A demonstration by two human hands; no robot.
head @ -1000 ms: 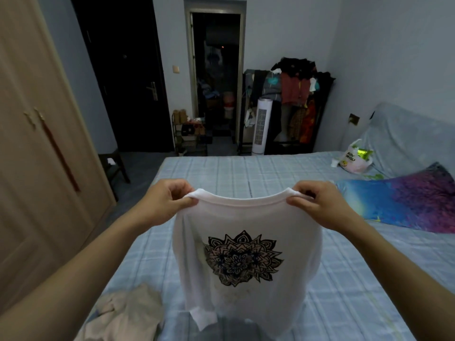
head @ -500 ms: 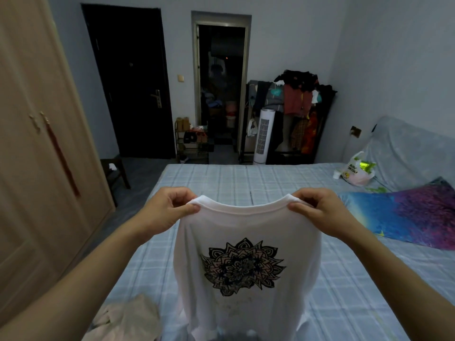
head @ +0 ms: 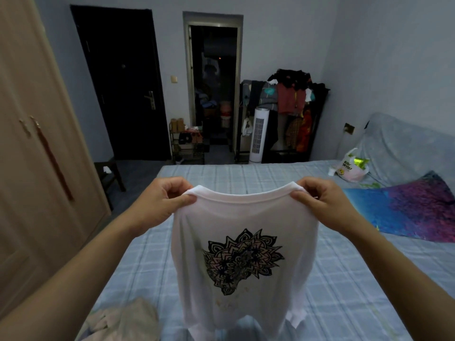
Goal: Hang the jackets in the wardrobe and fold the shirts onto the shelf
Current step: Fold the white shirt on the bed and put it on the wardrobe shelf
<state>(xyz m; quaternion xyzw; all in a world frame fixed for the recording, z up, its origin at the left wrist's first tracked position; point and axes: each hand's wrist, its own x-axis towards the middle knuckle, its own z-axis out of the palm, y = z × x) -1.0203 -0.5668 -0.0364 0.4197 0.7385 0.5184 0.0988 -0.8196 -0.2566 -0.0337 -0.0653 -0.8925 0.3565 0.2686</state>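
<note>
Spanning the room, plaid bed [head: 344, 279]

Dim bluish light, wide-angle edge distortion

Home bedroom, checked-sheet bed [head: 246, 173], wooden wardrobe [head: 37, 143], laden clothes rack [head: 290, 99], shoe rack [head: 187, 143] by the doorway

There is only one view, from the head of the person. It looks forward and a little down, across the bed [head: 344, 279] to the far wall with two doorways. The hands [head: 162, 201] are very near the lens, in the lower middle. The wide lens bends the wardrobe [head: 37, 168] at the left edge.
</note>
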